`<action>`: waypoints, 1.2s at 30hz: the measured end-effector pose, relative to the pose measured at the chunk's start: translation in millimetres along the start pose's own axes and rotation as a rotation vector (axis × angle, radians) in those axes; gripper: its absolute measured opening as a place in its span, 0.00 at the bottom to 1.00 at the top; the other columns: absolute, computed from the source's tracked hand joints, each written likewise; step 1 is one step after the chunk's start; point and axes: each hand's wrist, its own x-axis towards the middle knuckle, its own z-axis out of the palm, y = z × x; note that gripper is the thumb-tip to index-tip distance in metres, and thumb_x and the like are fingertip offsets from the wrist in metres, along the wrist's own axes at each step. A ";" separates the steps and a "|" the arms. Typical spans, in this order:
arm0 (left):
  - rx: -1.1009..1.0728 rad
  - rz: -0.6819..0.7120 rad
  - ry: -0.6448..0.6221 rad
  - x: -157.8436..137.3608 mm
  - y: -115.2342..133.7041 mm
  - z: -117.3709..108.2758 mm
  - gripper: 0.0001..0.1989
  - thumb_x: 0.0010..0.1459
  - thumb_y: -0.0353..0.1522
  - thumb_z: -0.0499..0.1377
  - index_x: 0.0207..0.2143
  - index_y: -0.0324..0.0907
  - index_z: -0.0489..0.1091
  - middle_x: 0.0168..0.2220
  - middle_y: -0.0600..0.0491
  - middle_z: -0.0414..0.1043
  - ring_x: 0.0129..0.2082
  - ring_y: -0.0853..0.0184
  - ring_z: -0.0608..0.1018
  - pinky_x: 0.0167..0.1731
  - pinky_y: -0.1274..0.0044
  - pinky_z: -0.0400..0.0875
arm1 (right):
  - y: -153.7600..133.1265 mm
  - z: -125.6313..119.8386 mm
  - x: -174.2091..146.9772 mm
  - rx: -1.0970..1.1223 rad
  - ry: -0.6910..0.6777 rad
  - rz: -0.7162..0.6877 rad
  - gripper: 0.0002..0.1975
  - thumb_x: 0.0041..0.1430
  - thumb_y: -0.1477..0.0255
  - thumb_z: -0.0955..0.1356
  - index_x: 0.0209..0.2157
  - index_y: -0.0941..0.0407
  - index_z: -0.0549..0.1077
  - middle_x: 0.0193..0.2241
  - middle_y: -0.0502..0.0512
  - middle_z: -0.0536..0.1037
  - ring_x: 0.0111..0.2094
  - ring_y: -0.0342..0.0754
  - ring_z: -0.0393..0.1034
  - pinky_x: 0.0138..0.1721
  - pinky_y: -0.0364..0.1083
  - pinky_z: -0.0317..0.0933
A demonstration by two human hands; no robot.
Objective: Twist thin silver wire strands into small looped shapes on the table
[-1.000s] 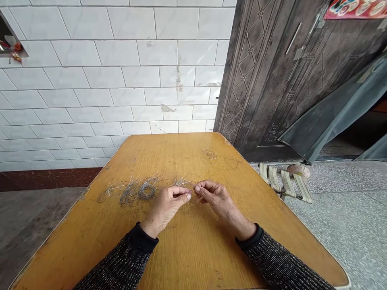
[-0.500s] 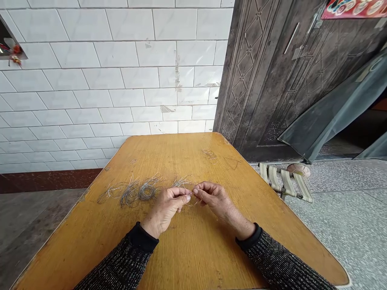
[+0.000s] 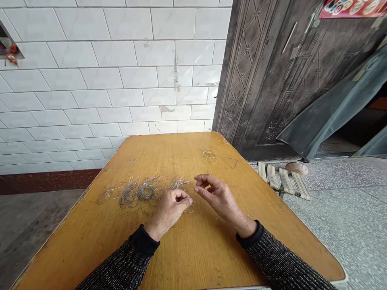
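My left hand pinches a thin wire between thumb and forefinger; a fine loop of it shows beside the fingertips. My right hand is just to the right, thumb and fingers apart, with nothing visible between them. Beyond my left hand lie a bundle of loose wire ends and a round coil of grey wire. More tangled wire spreads further left on the wooden table.
Thin wire loops lie at the table's far right. A striped folding stool stands beyond the right edge, near a round ball-like object. White tiled wall and a dark carved door rise behind.
My right hand has let go of the wire and its fingers have spread apart. The left hand stays pinched, slightly lower, and a gap now separates the hands.
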 end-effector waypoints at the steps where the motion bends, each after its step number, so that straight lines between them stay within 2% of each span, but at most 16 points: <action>1: 0.023 0.008 -0.012 -0.5 0.5 0.5 0.08 0.47 0.33 0.57 0.19 0.39 0.67 0.19 0.56 0.63 0.22 0.71 0.64 0.25 0.78 0.57 | -1.0 -2.2 -0.2 -0.089 -0.012 -0.056 0.05 0.53 0.70 0.66 0.34 0.54 0.70 0.29 0.53 0.71 0.28 0.44 0.65 0.28 0.43 0.59; 2: 0.047 0.016 -0.029 -0.9 0.7 0.8 0.08 0.47 0.32 0.56 0.19 0.39 0.67 0.19 0.56 0.64 0.22 0.70 0.64 0.25 0.78 0.57 | -1.6 -4.0 -0.5 -0.176 -0.021 -0.105 0.03 0.54 0.71 0.65 0.32 0.54 0.70 0.29 0.53 0.72 0.28 0.44 0.66 0.28 0.43 0.59; 6: 0.090 0.038 -0.092 -1.8 -0.1 1.4 0.07 0.46 0.32 0.56 0.18 0.40 0.68 0.18 0.56 0.65 0.22 0.70 0.64 0.24 0.78 0.57 | -2.6 -5.9 -2.6 -0.486 -0.015 -0.227 0.07 0.58 0.72 0.62 0.29 0.55 0.70 0.29 0.54 0.73 0.29 0.44 0.66 0.29 0.42 0.57; 9: 0.073 0.028 -0.103 -2.4 0.3 2.1 0.07 0.46 0.32 0.57 0.19 0.40 0.69 0.18 0.56 0.65 0.22 0.70 0.65 0.24 0.78 0.57 | -3.7 -3.2 -4.2 -0.684 -0.015 -0.243 0.09 0.60 0.71 0.61 0.29 0.56 0.70 0.29 0.55 0.73 0.30 0.45 0.66 0.27 0.41 0.54; 12: 0.059 0.006 -0.111 -3.5 1.5 3.1 0.07 0.46 0.31 0.58 0.18 0.39 0.69 0.19 0.56 0.66 0.22 0.70 0.65 0.25 0.78 0.57 | -4.1 0.1 -5.1 -0.780 -0.004 -0.224 0.09 0.59 0.73 0.61 0.27 0.56 0.70 0.28 0.56 0.73 0.28 0.44 0.65 0.25 0.41 0.51; 15: 0.018 -0.021 -0.119 -4.1 1.5 4.7 0.06 0.45 0.31 0.58 0.19 0.39 0.69 0.19 0.56 0.66 0.22 0.70 0.65 0.26 0.78 0.57 | -1.0 1.8 -4.2 -0.661 0.000 -0.161 0.08 0.58 0.73 0.62 0.26 0.56 0.70 0.27 0.55 0.73 0.28 0.44 0.65 0.26 0.42 0.52; 18: -0.018 -0.050 -0.091 -4.1 0.8 6.2 0.06 0.46 0.32 0.58 0.20 0.39 0.69 0.20 0.56 0.66 0.23 0.70 0.65 0.26 0.78 0.57 | 5.2 2.2 -1.3 -0.307 0.021 -0.005 0.06 0.56 0.70 0.64 0.29 0.56 0.70 0.26 0.52 0.72 0.26 0.43 0.64 0.27 0.42 0.55; 20: -0.020 -0.063 -0.083 -4.1 0.8 6.7 0.07 0.45 0.33 0.58 0.20 0.39 0.69 0.20 0.56 0.66 0.22 0.70 0.65 0.25 0.78 0.57 | 8.6 2.1 0.6 -0.102 -0.017 0.082 0.06 0.54 0.68 0.65 0.31 0.56 0.71 0.25 0.51 0.72 0.25 0.43 0.63 0.26 0.42 0.56; 23: 0.006 -0.064 -0.088 -4.2 1.4 6.5 0.06 0.45 0.33 0.58 0.20 0.39 0.70 0.19 0.56 0.67 0.22 0.70 0.65 0.25 0.78 0.57 | 9.2 0.2 1.5 0.016 -0.105 0.089 0.07 0.54 0.67 0.65 0.29 0.56 0.72 0.25 0.51 0.72 0.26 0.43 0.64 0.27 0.43 0.57; 26: 0.028 -0.053 -0.092 -4.2 1.2 5.7 0.06 0.45 0.33 0.58 0.20 0.39 0.70 0.20 0.55 0.68 0.23 0.70 0.65 0.26 0.78 0.57 | 4.4 -4.8 0.6 -0.026 -0.153 -0.002 0.06 0.55 0.69 0.65 0.30 0.55 0.73 0.27 0.52 0.73 0.28 0.44 0.65 0.30 0.43 0.58; 28: 0.042 -0.042 -0.117 -4.1 0.1 5.2 0.07 0.46 0.33 0.58 0.20 0.39 0.70 0.20 0.56 0.67 0.22 0.70 0.65 0.25 0.78 0.56 | 0.5 -8.8 0.2 -0.142 -0.207 -0.087 0.05 0.55 0.71 0.64 0.31 0.55 0.73 0.29 0.53 0.73 0.29 0.44 0.66 0.31 0.44 0.58; 32: 0.095 -0.026 -0.185 -3.6 -2.5 5.1 0.07 0.46 0.33 0.57 0.19 0.39 0.69 0.17 0.58 0.61 0.20 0.72 0.61 0.22 0.79 0.53 | -2.9 -14.3 0.8 -0.375 -0.259 -0.203 0.07 0.56 0.75 0.63 0.27 0.56 0.72 0.27 0.52 0.71 0.29 0.43 0.65 0.30 0.42 0.55; 36: 0.086 -0.042 -0.247 -3.7 -2.2 5.6 0.08 0.47 0.33 0.57 0.19 0.38 0.68 0.17 0.59 0.56 0.19 0.73 0.58 0.22 0.79 0.50 | -1.4 -18.0 2.2 -0.369 -0.323 -0.230 0.08 0.56 0.76 0.63 0.25 0.56 0.71 0.27 0.51 0.70 0.28 0.42 0.65 0.30 0.41 0.55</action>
